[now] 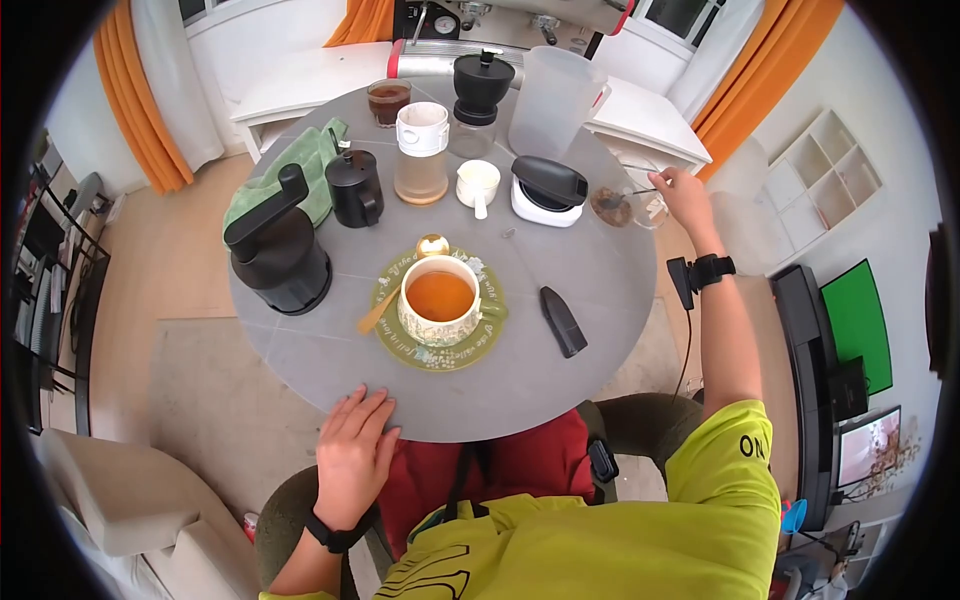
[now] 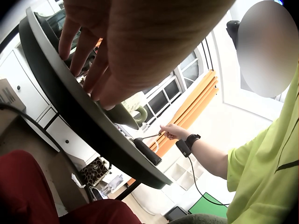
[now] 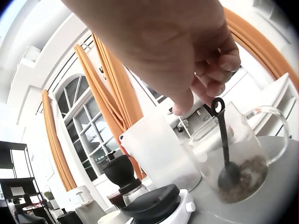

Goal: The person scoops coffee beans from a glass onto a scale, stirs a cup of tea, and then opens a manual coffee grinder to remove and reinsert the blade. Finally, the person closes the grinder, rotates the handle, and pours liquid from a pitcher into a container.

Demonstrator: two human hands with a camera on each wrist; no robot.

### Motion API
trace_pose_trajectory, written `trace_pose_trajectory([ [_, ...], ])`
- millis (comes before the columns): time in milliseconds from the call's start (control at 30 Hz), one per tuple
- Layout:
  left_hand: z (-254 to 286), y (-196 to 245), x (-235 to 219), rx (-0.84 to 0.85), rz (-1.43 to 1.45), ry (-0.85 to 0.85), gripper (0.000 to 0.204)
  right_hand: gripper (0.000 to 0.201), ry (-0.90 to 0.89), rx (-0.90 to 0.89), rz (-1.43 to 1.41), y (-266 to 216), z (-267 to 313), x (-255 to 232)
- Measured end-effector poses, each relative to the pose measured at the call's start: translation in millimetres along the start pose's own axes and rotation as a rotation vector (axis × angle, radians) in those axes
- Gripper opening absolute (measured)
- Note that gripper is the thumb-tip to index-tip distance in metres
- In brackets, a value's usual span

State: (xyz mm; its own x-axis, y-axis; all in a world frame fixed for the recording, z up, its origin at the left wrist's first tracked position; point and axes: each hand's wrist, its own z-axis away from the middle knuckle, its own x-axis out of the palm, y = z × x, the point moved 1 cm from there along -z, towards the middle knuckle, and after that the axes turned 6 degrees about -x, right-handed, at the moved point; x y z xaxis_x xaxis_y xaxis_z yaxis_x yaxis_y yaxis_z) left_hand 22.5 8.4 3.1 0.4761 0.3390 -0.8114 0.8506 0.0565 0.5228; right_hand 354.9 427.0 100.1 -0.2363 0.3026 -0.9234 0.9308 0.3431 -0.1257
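Observation:
My left hand (image 1: 355, 440) rests on the near edge of the grey round table (image 1: 290, 365), fingers extended and holding nothing. On the far right, my right hand (image 1: 687, 205) hangs over a clear glass jug (image 3: 261, 184) with brown contents. A black spoon (image 3: 224, 149) leans inside this jug, its ringed handle end right at my right fingertips. The ring shows uncovered, with no finger curled round it. Between the hands, a patterned cup (image 1: 440, 325) of amber-brown drink stands on a green saucer (image 1: 440, 358). A golden spoon (image 1: 378, 312) lies at the saucer's left side.
A black kettle (image 1: 285, 260), small black pitcher (image 1: 355, 190), hand grinder (image 1: 483, 85), white scale (image 1: 545, 208) bearing a black item, white scoop (image 1: 479, 185) and large translucent pitcher (image 1: 555, 105) stand around the table. A black handheld device (image 1: 563, 322) lies right of the saucer.

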Motion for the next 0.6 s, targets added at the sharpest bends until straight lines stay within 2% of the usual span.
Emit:
trace_pose_trajectory([
  [167, -0.4, 1.0, -0.6, 0.001, -0.006, 0.006, 0.031, 0.031, -0.013, 0.001, 0.065, -10.8, -2.6, 5.8],
  [233, -0.5, 0.8, -0.2, 0.001, -0.001, 0.01, 0.033, 0.028, 0.078, 0.027, 0.148, -12.2, -2.9, 4.6],
  [367, -0.5, 0.9, -0.5, -0.001, 0.003, 0.001, 0.033, 0.027, 0.058, 0.07, 0.24, -12.8, 0.0, -2.4],
  [467, -0.2, 0.6, -0.6, -0.008, 0.0, 0.001, 0.033, 0.024, 0.008, 0.036, 0.128, -1.7, -6.1, 5.9],
  [567, 0.2, 0.6, -0.4, -0.01, -0.001, -0.001, 0.033, 0.02, 0.052, -0.025, 0.037, -2.5, -9.2, 7.9],
  [600, 0.1, 0.8, -0.3, -0.009, 0.001, -0.001, 0.033, 0.016, 0.071, -0.099, 0.015, -6.6, -10.5, 5.8],
])
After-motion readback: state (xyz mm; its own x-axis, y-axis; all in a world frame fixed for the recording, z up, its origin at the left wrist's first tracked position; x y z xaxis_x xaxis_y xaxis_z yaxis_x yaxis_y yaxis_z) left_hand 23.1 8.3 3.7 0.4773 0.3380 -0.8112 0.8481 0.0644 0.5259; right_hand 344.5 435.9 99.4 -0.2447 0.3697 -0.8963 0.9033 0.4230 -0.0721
